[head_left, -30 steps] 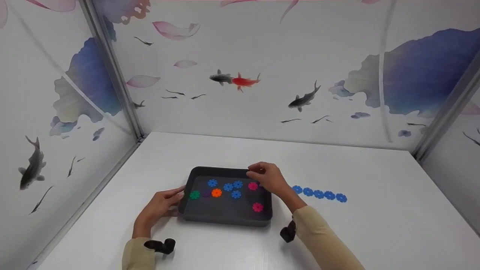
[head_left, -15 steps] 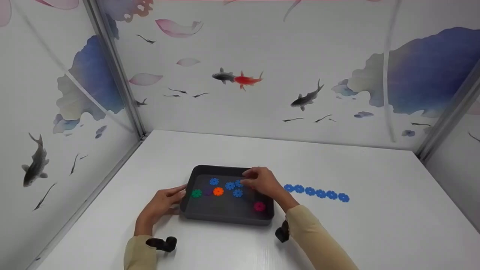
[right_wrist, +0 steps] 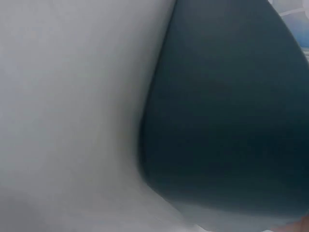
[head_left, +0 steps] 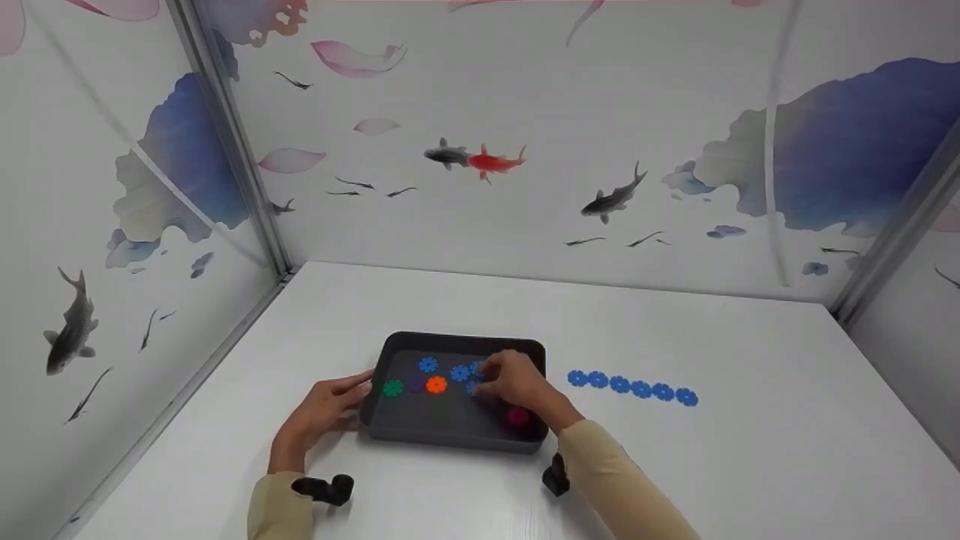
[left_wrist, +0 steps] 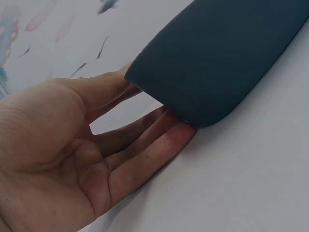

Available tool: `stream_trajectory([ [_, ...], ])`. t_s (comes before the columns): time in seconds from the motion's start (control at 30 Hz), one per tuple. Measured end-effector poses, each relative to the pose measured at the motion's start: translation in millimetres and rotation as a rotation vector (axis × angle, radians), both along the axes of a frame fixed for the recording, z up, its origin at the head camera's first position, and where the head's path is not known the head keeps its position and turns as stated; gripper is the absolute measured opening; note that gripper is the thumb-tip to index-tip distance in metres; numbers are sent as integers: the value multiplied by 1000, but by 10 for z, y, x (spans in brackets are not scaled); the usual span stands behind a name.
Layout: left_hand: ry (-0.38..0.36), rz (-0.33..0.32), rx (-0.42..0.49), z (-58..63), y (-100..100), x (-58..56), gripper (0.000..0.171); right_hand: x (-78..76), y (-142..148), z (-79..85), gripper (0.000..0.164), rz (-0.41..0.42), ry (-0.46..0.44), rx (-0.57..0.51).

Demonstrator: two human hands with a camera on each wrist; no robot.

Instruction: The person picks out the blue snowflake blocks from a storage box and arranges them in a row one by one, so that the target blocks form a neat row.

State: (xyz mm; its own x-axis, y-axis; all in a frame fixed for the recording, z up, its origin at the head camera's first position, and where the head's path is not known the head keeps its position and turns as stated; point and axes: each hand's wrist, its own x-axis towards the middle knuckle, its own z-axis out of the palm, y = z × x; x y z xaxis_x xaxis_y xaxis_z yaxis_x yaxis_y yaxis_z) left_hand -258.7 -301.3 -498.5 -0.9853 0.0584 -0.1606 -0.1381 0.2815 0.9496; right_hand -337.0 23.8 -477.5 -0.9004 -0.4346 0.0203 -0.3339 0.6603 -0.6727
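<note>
A dark grey tray (head_left: 450,437) with several flower-shaped discs lies on the table. Blue discs (head_left: 428,364) sit in its far half, with a green disc (head_left: 392,388), a purple one (head_left: 416,385) and an orange one (head_left: 436,385) to the left. A pink disc (head_left: 518,416) lies near the right front corner. My left hand (head_left: 321,409) touches the tray's left wall with thumb and extended fingers. Over the tray, my right hand (head_left: 516,379) is lowered with thumb and index finger apart near two blue discs, partly covering them. The tray's outer wall (right_wrist: 227,106) fills much of the right wrist view.
Right of the tray, several blue discs (head_left: 619,384) lie in a slanting row on the white table (head_left: 720,465). Printed walls (head_left: 525,90) with fish and petals enclose the table at the back and sides. A black wrist camera (head_left: 326,490) is on the left sleeve.
My right hand has moved left and towards me, down into the tray, from its far right corner to the blue discs. My left hand stays at the tray's left wall.
</note>
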Motion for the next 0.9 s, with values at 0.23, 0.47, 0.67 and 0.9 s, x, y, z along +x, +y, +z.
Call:
stream_trajectory([
  [0.23,-1,-2,0,1,8,13,55,37,-44,-46,35,2,-23,35],
  [0.47,4,0,-1,12,2,13,55,29,-70,-29,32,10,0,57],
  [0.67,5,-10,1,14,2,24,55,40,-100,-33,27,-1,1,93],
  [0.9,11,-17,5,13,5,17,56,56,-119,-16,26,-45,-19,164],
])
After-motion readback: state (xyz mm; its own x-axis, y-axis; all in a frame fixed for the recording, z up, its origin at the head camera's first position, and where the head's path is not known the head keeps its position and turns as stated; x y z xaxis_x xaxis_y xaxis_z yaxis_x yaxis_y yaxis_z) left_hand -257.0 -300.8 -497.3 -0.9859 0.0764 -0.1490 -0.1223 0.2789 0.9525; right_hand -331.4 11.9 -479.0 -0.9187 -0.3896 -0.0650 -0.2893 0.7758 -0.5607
